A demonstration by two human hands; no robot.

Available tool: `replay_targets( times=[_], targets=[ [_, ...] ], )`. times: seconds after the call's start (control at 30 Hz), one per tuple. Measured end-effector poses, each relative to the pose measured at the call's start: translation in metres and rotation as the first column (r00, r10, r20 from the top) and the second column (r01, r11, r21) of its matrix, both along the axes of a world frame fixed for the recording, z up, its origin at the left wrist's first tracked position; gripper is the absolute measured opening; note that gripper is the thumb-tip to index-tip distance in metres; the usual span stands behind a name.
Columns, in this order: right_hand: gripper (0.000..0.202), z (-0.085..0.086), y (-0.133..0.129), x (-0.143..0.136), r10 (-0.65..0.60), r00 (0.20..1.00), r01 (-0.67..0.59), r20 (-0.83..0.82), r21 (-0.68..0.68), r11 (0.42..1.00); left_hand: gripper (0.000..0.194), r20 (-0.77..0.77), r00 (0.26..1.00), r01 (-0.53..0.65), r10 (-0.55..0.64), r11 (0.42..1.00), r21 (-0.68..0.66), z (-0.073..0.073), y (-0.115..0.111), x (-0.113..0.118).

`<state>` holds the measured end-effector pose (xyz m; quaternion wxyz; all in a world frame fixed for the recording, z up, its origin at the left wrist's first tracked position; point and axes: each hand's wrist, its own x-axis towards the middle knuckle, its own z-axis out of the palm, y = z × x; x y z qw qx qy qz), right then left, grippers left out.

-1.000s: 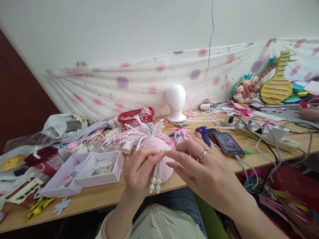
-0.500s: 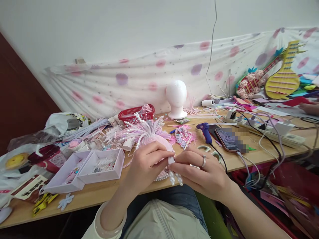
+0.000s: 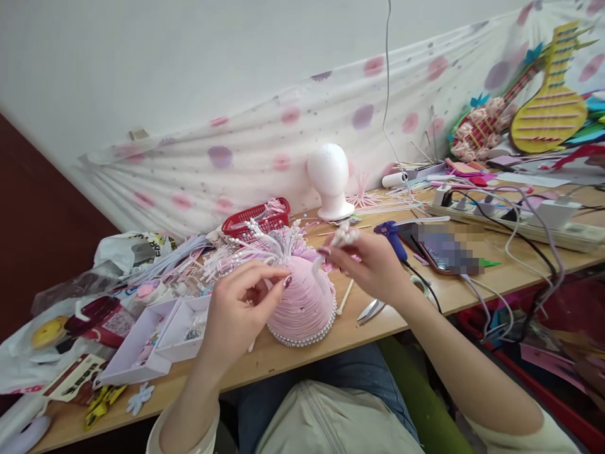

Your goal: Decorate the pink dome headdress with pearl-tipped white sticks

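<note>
A pink cone-shaped headpiece [image 3: 305,299] with a pearl rim stands on the wooden table [image 3: 501,277] in front of me. White pearl-tipped sprays fan out from its top. My left hand [image 3: 239,312] rests against its left side, thumb and forefinger pinched near the top. My right hand [image 3: 373,261] is raised just right of the top and pinches a small white strip with pearls [image 3: 344,234] at the fingertips. A ring sits on one finger of that hand.
A white two-part tray [image 3: 163,331] of beads lies left of the headpiece. Behind are a red basket [image 3: 258,217] and a white foam head [image 3: 329,183]. A blue glue gun [image 3: 390,236], phone [image 3: 444,249], power strips and cables lie to the right; scissors [image 3: 371,310] are near the table edge.
The headpiece now stands upright on the table instead of being held tilted low. My right hand has lifted the pearl strip from the rim up toward the top.
</note>
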<state>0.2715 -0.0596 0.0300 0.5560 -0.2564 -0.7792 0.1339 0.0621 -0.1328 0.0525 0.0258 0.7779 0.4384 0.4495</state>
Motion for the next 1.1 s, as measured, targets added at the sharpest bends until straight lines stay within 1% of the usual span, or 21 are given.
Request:
replay_targets(
  times=[0.03, 0.07, 0.13, 0.2, 0.27, 0.33, 0.4, 0.5, 0.57, 0.63, 0.73, 0.83, 0.93, 1.1],
  targets=[
    [0.022, -0.001, 0.016, -0.003, -0.011, 0.998, 0.006, -0.063, -0.088, 0.996, 0.016, -0.002, 1.0, -0.017, 0.017, 1.0, -0.005, -0.004, -0.004, -0.001],
    [0.023, -0.003, 0.031, -0.008, -0.013, 0.995, -0.001, -0.099, -0.145, 0.989, 0.017, -0.024, 1.0, -0.012, 0.012, 1.0, -0.02, -0.009, -0.009, -0.001],
    [0.024, -0.011, 0.058, -0.018, -0.012, 0.993, -0.016, -0.113, -0.244, 0.97, 0.016, -0.085, 0.996, 0.03, -0.035, 0.998, -0.063, -0.02, -0.018, 0.002],
    [0.024, -0.02, 0.077, -0.028, -0.05, 0.993, 0.016, -0.111, -0.287, 0.958, 0.017, -0.101, 0.994, 0.037, -0.046, 0.995, -0.094, -0.029, -0.022, 0.005],
    [0.021, -0.027, 0.087, -0.036, -0.077, 0.992, 0.049, -0.097, -0.263, 0.963, 0.018, -0.1, 0.995, 0.015, -0.023, 0.997, -0.078, -0.033, -0.018, 0.008],
    [0.018, -0.032, 0.091, -0.041, -0.059, 0.994, 0.038, -0.091, -0.221, 0.975, 0.019, -0.1, 0.995, -0.03, 0.027, 0.999, -0.027, -0.035, -0.008, 0.008],
    [0.014, -0.033, 0.094, -0.044, -0.006, 0.995, -0.014, -0.098, -0.201, 0.979, 0.019, -0.093, 0.992, -0.084, 0.085, 0.996, 0.012, -0.037, 0.004, 0.008],
    [0.013, -0.033, 0.098, -0.047, 0.077, 0.993, -0.096, -0.092, -0.214, 0.972, 0.024, -0.099, 0.984, -0.145, 0.146, 0.989, 0.01, -0.044, 0.019, 0.008],
    [0.013, -0.033, 0.102, -0.048, 0.102, 0.992, -0.117, -0.076, -0.229, 0.966, 0.028, -0.118, 0.977, -0.18, 0.178, 0.984, -0.009, -0.05, 0.023, 0.009],
    [0.013, -0.034, 0.105, -0.049, 0.1, 0.993, -0.112, -0.061, -0.231, 0.967, 0.029, -0.13, 0.972, -0.201, 0.196, 0.979, -0.025, -0.055, 0.025, 0.011],
    [0.012, -0.036, 0.108, -0.048, 0.081, 0.996, -0.087, -0.039, -0.221, 0.971, 0.028, -0.135, 0.973, -0.195, 0.188, 0.98, -0.04, -0.058, 0.024, 0.013],
    [0.011, -0.038, 0.109, -0.048, 0.057, 0.998, -0.063, -0.032, -0.231, 0.971, 0.026, -0.145, 0.975, -0.18, 0.171, 0.982, -0.056, -0.059, 0.023, 0.012],
    [0.012, -0.039, 0.109, -0.05, 0.029, 0.999, -0.032, -0.015, -0.239, 0.97, 0.024, -0.154, 0.973, -0.179, 0.17, 0.983, -0.044, -0.059, 0.022, 0.012],
    [0.008, -0.037, 0.103, -0.054, -0.009, 1.0, 0.006, -0.008, -0.251, 0.968, 0.022, -0.156, 0.973, -0.174, 0.167, 0.984, -0.032, -0.059, 0.023, 0.012]
  ],
)
